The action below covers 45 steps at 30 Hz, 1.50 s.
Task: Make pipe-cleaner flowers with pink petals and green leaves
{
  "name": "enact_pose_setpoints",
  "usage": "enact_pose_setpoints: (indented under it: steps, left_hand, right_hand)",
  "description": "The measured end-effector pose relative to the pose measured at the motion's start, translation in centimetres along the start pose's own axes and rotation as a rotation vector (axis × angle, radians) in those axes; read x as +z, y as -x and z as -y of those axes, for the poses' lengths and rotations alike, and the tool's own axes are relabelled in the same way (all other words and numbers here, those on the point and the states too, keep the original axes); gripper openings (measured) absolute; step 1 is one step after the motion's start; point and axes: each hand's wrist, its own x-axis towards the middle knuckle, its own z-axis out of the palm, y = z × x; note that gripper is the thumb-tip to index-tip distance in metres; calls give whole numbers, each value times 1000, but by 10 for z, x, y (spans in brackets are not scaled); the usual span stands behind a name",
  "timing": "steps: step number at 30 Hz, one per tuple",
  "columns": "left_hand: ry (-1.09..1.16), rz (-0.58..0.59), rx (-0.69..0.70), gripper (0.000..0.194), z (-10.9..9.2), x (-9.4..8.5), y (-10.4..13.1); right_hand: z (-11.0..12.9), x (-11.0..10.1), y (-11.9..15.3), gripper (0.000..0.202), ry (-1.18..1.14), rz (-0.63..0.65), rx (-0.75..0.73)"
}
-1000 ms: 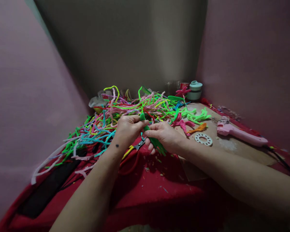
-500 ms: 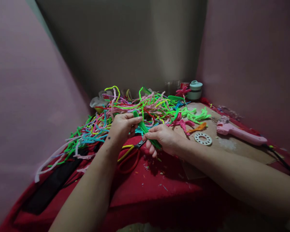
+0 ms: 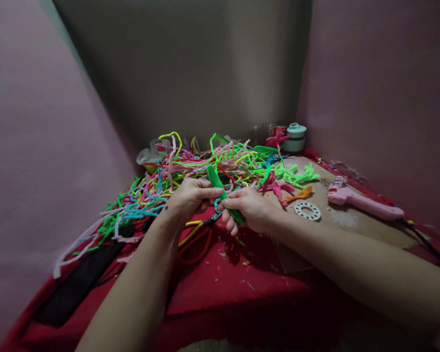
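Note:
A flat green strip of pipe cleaners [image 3: 214, 178], shaped like a long leaf, slants between my hands above the red cloth. My left hand [image 3: 194, 194] pinches it near the middle between thumb and fingers. Closed on its lower half is my right hand [image 3: 244, 208], thumb on top and fingers curled beneath. The two thumbs nearly meet. Below and left of the strip lie scissors [image 3: 195, 234] with yellow and red handles, their blades partly hidden by my hands. Behind them spreads a tangled heap of colourful pipe cleaners [image 3: 205, 159].
On a cardboard sheet [image 3: 366, 230] at right lie a pink glue gun [image 3: 366, 201], a white ring with holes [image 3: 307, 210], an orange piece [image 3: 298, 194] and pink and green pipe-cleaner shapes. A mint-green jar [image 3: 295, 138] stands behind. A black pouch [image 3: 80, 281] is at left.
My left hand has slid down along the green strip, closer to my right hand, so more of the upper end shows. My right hand keeps its hold.

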Motion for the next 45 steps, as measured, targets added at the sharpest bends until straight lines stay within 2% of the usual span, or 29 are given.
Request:
enact_pose_setpoints:
  steps: [5, 10, 13, 17, 25, 31, 41, 43, 45]
  left_hand:
    - [81, -14, -21, 32, 4, 3, -3]
    - [39, -46, 84, 32, 5, 9, -3]
    - [42, -73, 83, 33, 6, 12, -2]
    - [109, -24, 69, 31, 6, 12, -3]
    - [42, -8, 77, 28, 8, 6, -5]
    - [111, -71, 102, 30, 9, 7, -7]
    - [212, -276, 164, 26, 5, 10, -5]
    - [216, -253, 155, 27, 4, 8, -5]
    - [236, -172, 122, 29, 4, 4, -5]
  right_hand:
    - [2, 1, 2, 15, 5, 16, 0]
    - [4, 0, 2, 18, 50, 9, -32]
    - [3, -1, 1, 20, 63, 8, -43]
    - [2, -2, 0, 20, 54, 1, -33]
    - [-1, 0, 1, 17, 74, 16, 2]
    - [-2, -2, 0, 14, -5, 68, -32]
    - [1, -2, 0, 18, 7, 31, 2]
    - [3, -3, 1, 19, 5, 29, 10]
    - [5, -3, 2, 19, 9, 39, 24]
